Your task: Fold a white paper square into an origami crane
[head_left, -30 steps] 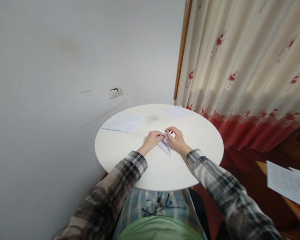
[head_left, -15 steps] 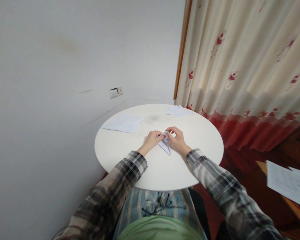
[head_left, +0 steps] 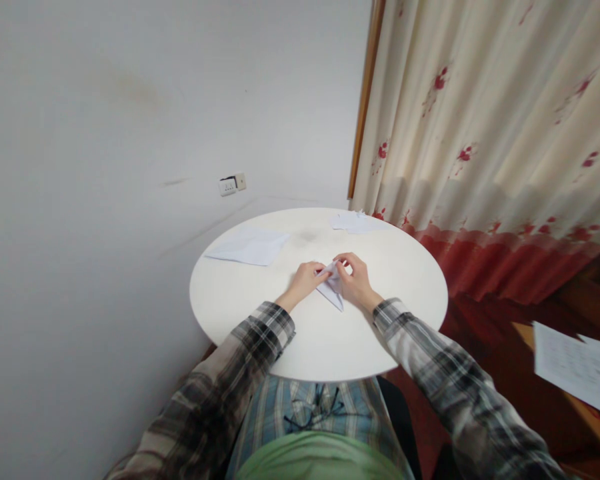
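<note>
A small folded piece of white paper (head_left: 331,291) is between my hands, just above or on the round white table (head_left: 240,313). Its lower end narrows to a point toward me. My left hand (head_left: 306,280) pinches its left side, with the thumb lying across the paper. From the other side my right hand (head_left: 354,277) grips the upper right part between bent fingers and thumb. The fingers hide part of the upper folds, so their exact shape cannot be made out.
White sheets (head_left: 250,246) lie at the table's back left. More paper with a ragged edge (head_left: 357,222) lies at the back right. A wall with a socket (head_left: 227,187) stands behind, a flowered curtain (head_left: 480,133) to the right. Written sheets (head_left: 575,367) rest on a lower wooden surface.
Almost nothing differs. The right fingers and the folded paper have shifted very slightly to the right, and both hands keep their hold.
</note>
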`<state>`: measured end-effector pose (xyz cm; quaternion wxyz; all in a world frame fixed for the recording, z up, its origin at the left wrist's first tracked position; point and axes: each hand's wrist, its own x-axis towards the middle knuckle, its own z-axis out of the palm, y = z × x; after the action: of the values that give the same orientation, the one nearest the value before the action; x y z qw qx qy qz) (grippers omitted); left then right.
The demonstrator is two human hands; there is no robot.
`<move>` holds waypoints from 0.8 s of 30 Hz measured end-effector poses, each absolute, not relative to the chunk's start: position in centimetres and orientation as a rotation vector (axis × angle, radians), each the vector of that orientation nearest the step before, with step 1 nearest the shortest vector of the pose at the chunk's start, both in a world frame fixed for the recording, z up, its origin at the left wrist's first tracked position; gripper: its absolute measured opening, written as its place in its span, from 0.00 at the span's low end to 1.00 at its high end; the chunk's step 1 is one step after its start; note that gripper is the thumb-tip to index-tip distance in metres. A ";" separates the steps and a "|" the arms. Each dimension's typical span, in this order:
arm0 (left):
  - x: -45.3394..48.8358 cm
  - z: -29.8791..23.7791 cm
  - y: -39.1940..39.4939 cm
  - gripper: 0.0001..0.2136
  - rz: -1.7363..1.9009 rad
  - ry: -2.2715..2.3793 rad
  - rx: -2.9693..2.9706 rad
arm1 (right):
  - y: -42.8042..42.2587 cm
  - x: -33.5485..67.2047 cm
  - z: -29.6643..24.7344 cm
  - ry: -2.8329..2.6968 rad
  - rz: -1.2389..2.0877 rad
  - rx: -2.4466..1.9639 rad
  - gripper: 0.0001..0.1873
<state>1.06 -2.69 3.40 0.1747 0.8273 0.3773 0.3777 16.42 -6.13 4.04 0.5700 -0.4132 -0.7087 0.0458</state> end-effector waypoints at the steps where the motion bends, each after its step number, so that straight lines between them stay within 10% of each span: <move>1: 1.1 3.4 -2.7 0.07 1.069 1.072 2.346 | -6.1 16.4 4.0 -1.659 0.103 -0.956 0.07; 24: 1.1 2.8 -2.2 0.11 1.096 1.053 2.153 | -5.0 17.1 3.6 -1.760 0.109 -0.898 0.07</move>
<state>1.07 -2.18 2.80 0.2506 0.7909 0.3868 0.4026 17.07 -5.00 3.55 0.5490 -0.3794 -0.7433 0.0461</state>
